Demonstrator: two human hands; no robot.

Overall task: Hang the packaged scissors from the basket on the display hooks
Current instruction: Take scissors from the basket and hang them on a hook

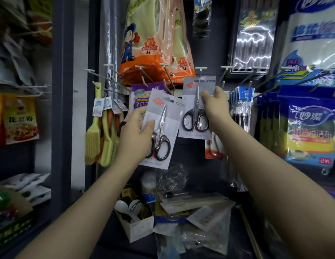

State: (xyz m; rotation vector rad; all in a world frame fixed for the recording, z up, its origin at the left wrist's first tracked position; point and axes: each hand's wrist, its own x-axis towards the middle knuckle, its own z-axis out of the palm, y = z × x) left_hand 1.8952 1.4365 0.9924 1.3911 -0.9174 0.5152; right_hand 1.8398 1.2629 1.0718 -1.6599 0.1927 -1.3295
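Observation:
Two carded scissors with black handles are up in front of the display wall. My left hand (pixel 137 126) grips the left scissors pack (pixel 161 131) by its left edge, tilted, below the hooks. My right hand (pixel 216 107) holds the right scissors pack (pixel 195 109) upright by its right edge. That card's top hole sits right at a white display hook (pixel 200 69); whether it is threaded on, I cannot tell. No basket is in sight.
Several white hooks (pixel 142 71) jut from the dark panel. Rubber-glove packs (pixel 153 40) hang above, yellow brushes (pixel 96 131) to the left, scouring-cloth packs (pixel 310 131) to the right. Below, a shelf holds a small open box (pixel 138 227) and loose plastic packets.

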